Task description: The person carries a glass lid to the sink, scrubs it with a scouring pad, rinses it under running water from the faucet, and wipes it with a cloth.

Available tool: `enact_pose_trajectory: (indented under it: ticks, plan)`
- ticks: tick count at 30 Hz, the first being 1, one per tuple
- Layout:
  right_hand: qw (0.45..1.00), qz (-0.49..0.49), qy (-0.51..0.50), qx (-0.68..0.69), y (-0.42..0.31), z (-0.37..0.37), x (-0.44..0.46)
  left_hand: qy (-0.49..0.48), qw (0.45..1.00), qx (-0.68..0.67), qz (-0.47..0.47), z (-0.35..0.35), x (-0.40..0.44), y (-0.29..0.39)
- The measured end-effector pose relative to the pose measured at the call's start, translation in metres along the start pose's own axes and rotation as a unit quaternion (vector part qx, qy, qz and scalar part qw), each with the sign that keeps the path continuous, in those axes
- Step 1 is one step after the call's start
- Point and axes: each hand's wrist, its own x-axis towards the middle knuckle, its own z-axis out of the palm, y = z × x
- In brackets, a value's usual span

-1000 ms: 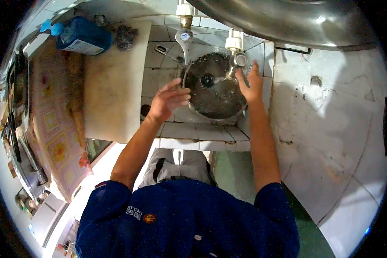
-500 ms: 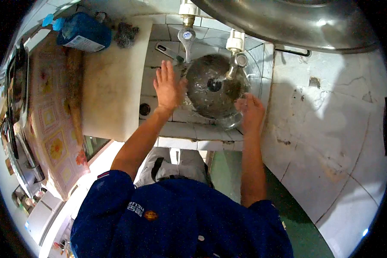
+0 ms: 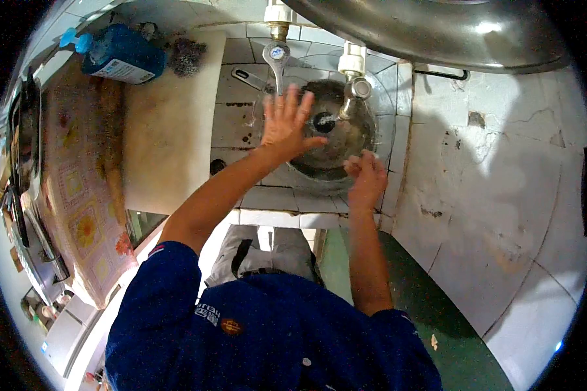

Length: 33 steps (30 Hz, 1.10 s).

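A round, see-through pot lid [image 3: 375, 133] with a dark knob [image 3: 324, 122] at its centre lies in the tiled sink [image 3: 267, 197]. Water falls onto it from the right tap [image 3: 352, 98]. My left hand [image 3: 286, 127] is open over the lid's left side, fingers spread and slightly blurred. At the lid's lower right edge, my right hand [image 3: 366, 176] has its fingers curled and closed on the rim; the fingertips are partly smeared. Beneath the lid a dark round shape shows, and I cannot tell what it is.
A left tap [image 3: 277, 55] hangs over the sink. A long-handled utensil [image 3: 248, 78] lies behind my left hand. On the left are a board [image 3: 170, 130], a blue bottle [image 3: 124, 55] and a scouring pad [image 3: 187, 55]. A large metal pan [image 3: 437, 32] overhangs the back right.
My left hand has moved right, from the lid's left edge to over it, fingers now spread wider. My right hand has shifted slightly left and down along the rim.
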Motion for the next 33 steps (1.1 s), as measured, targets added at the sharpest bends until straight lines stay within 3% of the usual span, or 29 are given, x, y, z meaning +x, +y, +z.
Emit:
enact_pose_trajectory:
  ticks: [3, 6, 8, 10, 12, 14, 16, 18, 19, 20, 22, 23, 24, 26, 28, 30, 31, 33]
  plan:
    - [1.000, 0.015, -0.014, -0.019, 0.010, 0.009, -0.008, -0.016, 0.992, -0.047, 0.113, 0.003, 0.008, 0.022]
    - [0.999, 0.029, 0.034, -0.019, 0.007, 0.012, -0.019, -0.002, 0.984, -0.049, 0.173, -0.005, 0.013, 0.016]
    - [0.999, 0.038, 0.019, -0.022, 0.005, 0.009, -0.019, -0.001, 0.990, -0.005, 0.142, -0.007, 0.017, 0.010]
    - [0.999, 0.036, 0.021, -0.013, 0.006, 0.009, -0.017, 0.046, 0.997, -0.055, 0.015, -0.009, 0.019, 0.010]
    - [0.999, 0.038, 0.019, -0.007, 0.006, 0.010, -0.021, 0.019, 0.997, -0.066, 0.045, -0.009, 0.011, 0.018]
    - [0.999, 0.044, 0.027, -0.012, 0.002, 0.011, -0.025, -0.019, 0.985, -0.039, 0.166, -0.009, 0.010, 0.018]
    - [0.999, 0.047, 0.025, -0.001, -0.001, 0.009, -0.029, -0.018, 0.985, 0.005, 0.170, -0.009, 0.015, 0.010]
    - [0.999, 0.048, 0.020, 0.013, 0.003, 0.005, -0.026, 0.007, 0.999, -0.018, 0.031, -0.010, 0.018, 0.014]
    - [0.999, 0.044, 0.008, 0.012, 0.010, 0.000, -0.023, -0.055, 0.997, -0.023, 0.057, -0.013, 0.017, 0.023]
    - [0.999, 0.040, -0.005, 0.012, 0.016, -0.003, -0.020, -0.055, 0.997, -0.021, 0.056, -0.012, 0.014, 0.027]
    - [0.999, 0.035, 0.015, -0.018, 0.010, 0.004, -0.025, -0.073, 0.981, -0.056, 0.174, -0.015, 0.014, 0.034]
    - [0.998, 0.030, 0.037, -0.051, 0.007, 0.005, -0.027, -0.104, 0.976, -0.041, 0.186, -0.016, 0.020, 0.030]
    - [0.998, 0.029, 0.037, -0.052, 0.006, 0.003, -0.027, -0.103, 0.976, -0.042, 0.186, -0.014, 0.027, 0.022]
    - [1.000, 0.027, 0.005, 0.004, 0.003, 0.001, -0.026, 0.043, 0.996, 0.003, 0.074, -0.008, 0.042, 0.005]
    - [0.999, 0.023, 0.027, 0.001, 0.003, 0.006, -0.024, 0.056, 0.995, 0.021, 0.076, -0.010, 0.048, 0.006]
    - [0.999, 0.027, 0.042, -0.005, 0.001, 0.010, -0.027, 0.083, 0.985, -0.051, 0.144, -0.007, 0.047, 0.028]
    - [0.999, 0.034, 0.017, -0.019, -0.002, 0.012, -0.028, 0.049, 0.973, -0.070, 0.213, -0.010, 0.049, 0.034]
    - [0.998, 0.042, -0.009, -0.039, -0.004, 0.011, -0.028, 0.028, 0.974, -0.074, 0.211, -0.008, 0.061, 0.033]
